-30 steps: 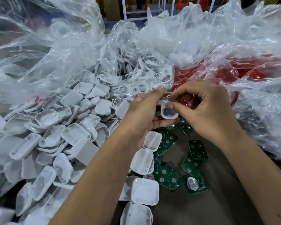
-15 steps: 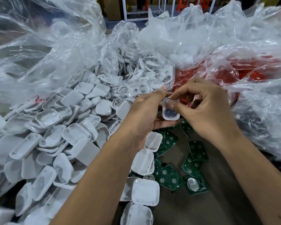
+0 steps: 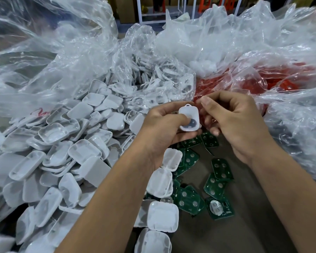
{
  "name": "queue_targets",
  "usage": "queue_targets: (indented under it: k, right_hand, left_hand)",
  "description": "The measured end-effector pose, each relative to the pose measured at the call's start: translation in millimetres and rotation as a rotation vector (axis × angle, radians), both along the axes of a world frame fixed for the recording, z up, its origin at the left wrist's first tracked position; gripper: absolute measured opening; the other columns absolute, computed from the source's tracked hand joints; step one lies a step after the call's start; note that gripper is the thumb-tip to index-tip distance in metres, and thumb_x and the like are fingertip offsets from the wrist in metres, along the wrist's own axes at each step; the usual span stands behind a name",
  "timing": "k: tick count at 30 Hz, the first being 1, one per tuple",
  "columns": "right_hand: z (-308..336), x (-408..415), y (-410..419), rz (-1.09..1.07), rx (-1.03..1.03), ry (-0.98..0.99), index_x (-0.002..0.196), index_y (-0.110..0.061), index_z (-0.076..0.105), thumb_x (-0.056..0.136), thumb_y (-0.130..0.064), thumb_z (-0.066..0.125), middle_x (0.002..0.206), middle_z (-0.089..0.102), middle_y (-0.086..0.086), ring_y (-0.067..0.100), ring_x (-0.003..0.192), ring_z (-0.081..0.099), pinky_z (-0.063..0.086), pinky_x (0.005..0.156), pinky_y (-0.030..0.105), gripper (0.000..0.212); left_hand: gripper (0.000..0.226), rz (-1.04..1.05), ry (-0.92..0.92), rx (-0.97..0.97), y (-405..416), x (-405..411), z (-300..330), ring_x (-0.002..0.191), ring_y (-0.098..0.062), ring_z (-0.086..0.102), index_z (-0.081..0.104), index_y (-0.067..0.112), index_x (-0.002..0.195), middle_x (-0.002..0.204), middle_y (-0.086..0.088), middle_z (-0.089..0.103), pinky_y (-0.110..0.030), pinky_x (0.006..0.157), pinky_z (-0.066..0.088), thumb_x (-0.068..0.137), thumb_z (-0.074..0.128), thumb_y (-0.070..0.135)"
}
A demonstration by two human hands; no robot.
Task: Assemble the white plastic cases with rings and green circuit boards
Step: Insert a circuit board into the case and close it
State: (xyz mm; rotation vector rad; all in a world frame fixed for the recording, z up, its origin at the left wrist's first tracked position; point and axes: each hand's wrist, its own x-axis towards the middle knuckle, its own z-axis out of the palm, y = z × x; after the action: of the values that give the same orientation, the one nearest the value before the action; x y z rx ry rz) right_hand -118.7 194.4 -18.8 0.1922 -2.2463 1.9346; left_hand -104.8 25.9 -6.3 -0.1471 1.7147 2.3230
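Bottom centre: two bare forearms reaching up into the frame. Lower left and centre: heap of white case halves [image 3: 55,161], spilling toward loose green boards [image 3: 218,181] on a brown table [image 3: 244,225], lower right of centre. Middle of frame: left hand [image 3: 164,125] curled round one white case [image 3: 189,118], thumb pressed on its face, a dark round part showing inside. Just right: right hand [image 3: 233,121], fingers curled, thumb and forefinger pinched together; anything between them too small to tell. Beyond, top half: crumpled clear bags [image 3: 62,66], one upper right holding red parts [image 3: 290,77].
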Motion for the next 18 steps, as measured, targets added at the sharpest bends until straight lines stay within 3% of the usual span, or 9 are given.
queue_targets:
  k: [5,10,14,18]
  right_hand:
    - [-1.4,1.4,-2.8,0.013,0.1,-0.018,0.09,-0.022,0.079,0.096,-0.025,0.076,0.07,0.072,0.0,0.011,0.057,0.064,0.046,0.047,0.022,0.007]
    - [-0.5,2.9,-4.1,0.004,0.115,0.01,0.086,-0.022,0.079,0.093,-0.022,0.077,0.068,0.073,-0.001,0.011,0.053,0.063,0.046,0.046,0.021,0.007]
    - [-1.0,3.2,-6.3,-0.037,0.109,0.044,0.077,-0.02,0.078,0.087,-0.017,0.079,0.06,0.07,-0.003,0.007,0.044,0.058,0.042,0.042,0.017,0.011]
    - [-0.5,4.6,-7.1,-0.032,0.047,0.004,0.074,-0.018,0.077,0.081,-0.019,0.08,0.057,0.068,0.0,0.009,0.041,0.055,0.04,0.039,0.019,0.008]
  left_hand:
    - [0.033,0.013,0.029,-0.009,3.0,1.9,0.2,0.081,-0.027,0.078,0.074,0.008,0.109,0.11,-0.024,0.074,-0.022,0.065,0.06,0.088,0.067,-0.016]
    - [0.037,0.015,0.04,-0.001,5.1,4.1,3.3,0.077,-0.024,0.078,0.073,0.004,0.114,0.112,-0.026,0.072,-0.023,0.064,0.061,0.086,0.067,-0.019]
    - [0.039,-0.01,0.043,0.008,5.6,6.5,4.8,0.071,-0.02,0.076,0.072,-0.001,0.117,0.1,-0.021,0.073,-0.022,0.062,0.06,0.085,0.065,-0.022]
    - [0.022,-0.005,0.001,-0.001,6.4,6.3,6.1,0.074,-0.022,0.077,0.073,0.001,0.112,0.098,-0.019,0.077,-0.023,0.062,0.06,0.094,0.064,-0.007]
